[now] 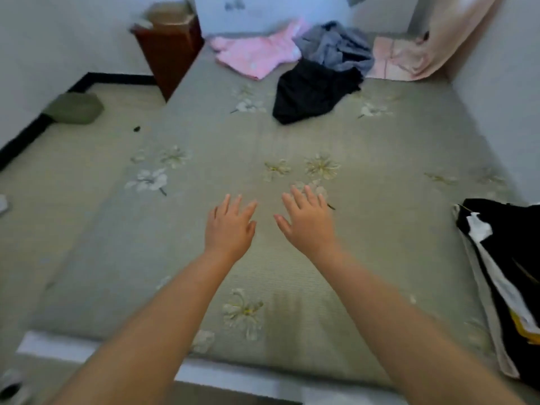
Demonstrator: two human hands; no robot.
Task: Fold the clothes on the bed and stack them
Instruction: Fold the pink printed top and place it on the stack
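Both my hands hover over the middle of the bed [204, 258], holding nothing. My left hand [230, 226] and my right hand [308, 223] have straight, spread fingers and lie side by side. Far ahead, unfolded clothes lie near the head of the bed: a pink garment [257, 54], a crumpled grey garment [339, 48] and a black garment [312, 92] nearest to me. At the right edge sits a stack of folded clothes [508, 273] in black, white and yellow.
A peach blanket or pillow [415, 54] leans in the far right corner. A dark red wooden nightstand [169, 51] stands left of the bed. A green cushion [74, 108] lies on the floor by the left wall. White walls close the bed on the right.
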